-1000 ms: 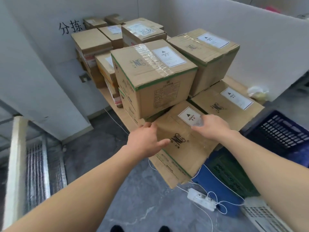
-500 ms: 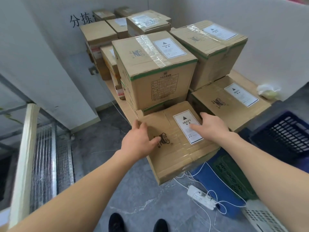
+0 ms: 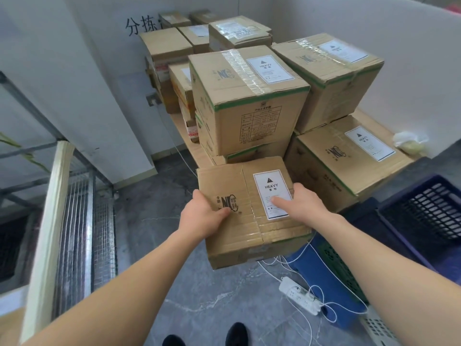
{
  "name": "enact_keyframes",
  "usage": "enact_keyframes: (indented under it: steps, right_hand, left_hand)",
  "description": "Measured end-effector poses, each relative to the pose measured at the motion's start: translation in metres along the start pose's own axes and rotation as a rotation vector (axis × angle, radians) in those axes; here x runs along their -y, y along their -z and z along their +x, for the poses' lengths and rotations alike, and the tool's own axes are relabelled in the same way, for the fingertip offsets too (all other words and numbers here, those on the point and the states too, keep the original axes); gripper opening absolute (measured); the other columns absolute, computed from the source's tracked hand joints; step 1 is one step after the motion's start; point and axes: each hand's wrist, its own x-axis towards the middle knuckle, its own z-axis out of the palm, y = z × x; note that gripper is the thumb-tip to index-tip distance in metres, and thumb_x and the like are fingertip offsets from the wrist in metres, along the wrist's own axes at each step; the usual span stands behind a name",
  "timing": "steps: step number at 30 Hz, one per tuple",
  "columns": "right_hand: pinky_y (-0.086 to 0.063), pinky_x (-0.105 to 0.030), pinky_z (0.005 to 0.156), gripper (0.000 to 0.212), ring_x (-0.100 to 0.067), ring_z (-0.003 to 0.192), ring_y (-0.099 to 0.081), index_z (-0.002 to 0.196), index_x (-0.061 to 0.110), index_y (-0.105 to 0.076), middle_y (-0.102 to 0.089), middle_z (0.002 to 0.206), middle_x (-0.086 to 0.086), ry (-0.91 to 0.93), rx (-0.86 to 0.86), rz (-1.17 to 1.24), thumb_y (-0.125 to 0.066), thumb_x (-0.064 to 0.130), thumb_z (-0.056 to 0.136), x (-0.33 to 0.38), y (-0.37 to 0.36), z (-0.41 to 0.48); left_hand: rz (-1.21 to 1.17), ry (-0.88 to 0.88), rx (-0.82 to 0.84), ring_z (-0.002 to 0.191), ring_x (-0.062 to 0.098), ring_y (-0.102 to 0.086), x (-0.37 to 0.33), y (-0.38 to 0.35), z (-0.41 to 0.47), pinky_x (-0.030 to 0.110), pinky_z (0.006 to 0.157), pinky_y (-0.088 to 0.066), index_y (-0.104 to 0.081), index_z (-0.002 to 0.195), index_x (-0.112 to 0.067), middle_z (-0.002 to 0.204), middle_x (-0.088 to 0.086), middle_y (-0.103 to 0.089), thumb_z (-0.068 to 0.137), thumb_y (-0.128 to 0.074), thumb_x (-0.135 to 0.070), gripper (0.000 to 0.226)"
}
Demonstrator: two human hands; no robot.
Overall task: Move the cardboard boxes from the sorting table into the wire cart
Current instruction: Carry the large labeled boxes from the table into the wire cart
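Note:
I hold a flat cardboard box (image 3: 249, 216) with a white HEAVY label out over the floor, in front of the stack. My left hand (image 3: 202, 216) grips its left edge, thumb lying on the top. My right hand (image 3: 303, 206) grips the right edge, thumb on the label. Behind it several taped cardboard boxes (image 3: 249, 96) stand stacked on the sorting table (image 3: 192, 146). The wire cart (image 3: 82, 221) with its mesh wall and pale rail stands at the left.
Blue plastic crates (image 3: 424, 221) sit low at the right. A white power strip (image 3: 299, 298) with loose cables lies on the grey floor below the box. My shoes (image 3: 237, 333) show at the bottom edge. White partition walls close in the table.
The box has come off the stack's front, levelled out and moved toward me. Both hands shifted from its top to its side edges. My view turned left, showing more of the cart.

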Motion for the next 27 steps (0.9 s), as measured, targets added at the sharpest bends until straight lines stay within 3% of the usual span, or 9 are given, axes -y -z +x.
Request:
enact_keyframes:
  steps: [4,10,13,16,19,23,27]
  right_hand:
    - [-0.052,-0.045,0.091,0.057,-0.024,0.106,-0.061,0.122,0.018,-0.05,-0.065,0.124,-0.003,-0.01,0.015,-0.003,-0.068,0.06,0.086,0.02,-0.02,-0.011]
    - [-0.048,-0.038,0.084,0.057,-0.027,0.11,-0.06,0.113,0.017,-0.048,-0.064,0.125,-0.006,0.022,0.059,-0.055,-0.069,0.06,0.083,0.07,-0.059,-0.027]
    - [-0.048,-0.038,0.088,0.063,-0.028,0.113,-0.059,0.116,0.015,-0.052,-0.063,0.127,-0.007,0.043,0.085,-0.068,-0.074,0.061,0.079,0.105,-0.086,-0.036]
    - [-0.044,-0.033,0.081,0.052,-0.023,0.101,-0.059,0.105,0.021,-0.054,-0.066,0.125,-0.005,0.103,0.103,-0.055,-0.078,0.059,0.077,0.146,-0.11,-0.045]
    - [-0.04,-0.031,0.078,0.059,-0.021,0.099,-0.059,0.112,0.021,-0.055,-0.067,0.122,-0.001,0.174,0.115,-0.051,-0.08,0.059,0.075,0.196,-0.131,-0.051]
    - [-0.049,-0.035,0.081,0.064,-0.02,0.099,-0.062,0.117,0.02,-0.055,-0.067,0.119,0.001,0.275,0.146,-0.066,-0.081,0.058,0.073,0.264,-0.155,-0.055]
    - [-0.049,-0.028,0.068,0.061,-0.014,0.096,-0.063,0.121,0.023,-0.056,-0.067,0.118,0.004,0.41,0.191,-0.082,-0.08,0.056,0.076,0.324,-0.178,-0.055]
  left_hand:
    - [-0.058,0.064,-0.011,0.104,0.026,-0.058,0.026,0.014,-0.001,0.041,0.087,-0.053,-0.043,0.116,-0.016,0.111,0.002,-0.057,0.075,-0.079,-0.058,0.069]
    - [-0.08,0.114,-0.037,0.091,0.02,-0.053,0.08,0.051,-0.006,0.036,0.073,-0.046,-0.041,0.111,-0.017,0.099,-0.002,-0.053,0.075,-0.079,-0.056,0.065]
    - [-0.066,0.136,-0.077,0.089,0.02,-0.051,0.113,0.08,-0.01,0.034,0.074,-0.044,-0.039,0.108,-0.017,0.095,-0.004,-0.051,0.073,-0.079,-0.057,0.065]
    - [-0.084,0.157,-0.125,0.093,0.023,-0.052,0.147,0.116,-0.013,0.035,0.078,-0.046,-0.041,0.108,-0.018,0.098,-0.002,-0.052,0.071,-0.08,-0.056,0.067]
    - [-0.12,0.181,-0.179,0.094,0.022,-0.053,0.182,0.156,-0.015,0.035,0.077,-0.045,-0.043,0.11,-0.017,0.101,-0.001,-0.055,0.07,-0.082,-0.056,0.068]
    - [-0.211,0.219,-0.26,0.098,0.023,-0.057,0.223,0.207,-0.018,0.034,0.078,-0.045,-0.049,0.116,-0.015,0.111,0.003,-0.061,0.069,-0.085,-0.052,0.07]
    - [-0.238,0.262,-0.342,0.102,0.026,-0.059,0.257,0.251,-0.019,0.033,0.08,-0.045,-0.051,0.117,-0.013,0.115,0.005,-0.064,0.069,-0.084,-0.052,0.07]
